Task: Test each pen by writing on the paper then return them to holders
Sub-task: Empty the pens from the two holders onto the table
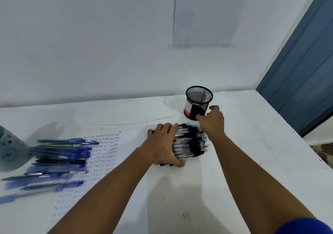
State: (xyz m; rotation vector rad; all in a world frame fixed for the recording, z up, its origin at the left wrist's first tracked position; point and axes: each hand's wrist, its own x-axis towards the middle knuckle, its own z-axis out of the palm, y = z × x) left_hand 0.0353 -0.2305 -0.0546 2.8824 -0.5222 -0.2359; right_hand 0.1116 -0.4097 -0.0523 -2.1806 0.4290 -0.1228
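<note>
A bundle of black pens (191, 144) lies on the white table, right of the paper. My left hand (164, 146) lies over the bundle's left end, fingers and thumb curled round the pens. My right hand (213, 119) is at the base of the black mesh holder (198, 101), thumb and fingers on its lower side; the holder stands upright and looks empty. The paper (102, 154) is covered in rows of the written word "Test". A row of blue pens (59, 159) lies across the paper's left edge.
A pale teal holder (10, 151) sits at the far left edge, next to the blue pens. The white wall rises right behind the table, with a taped sheet (205, 16) on it. A blue door (306, 68) stands at the right.
</note>
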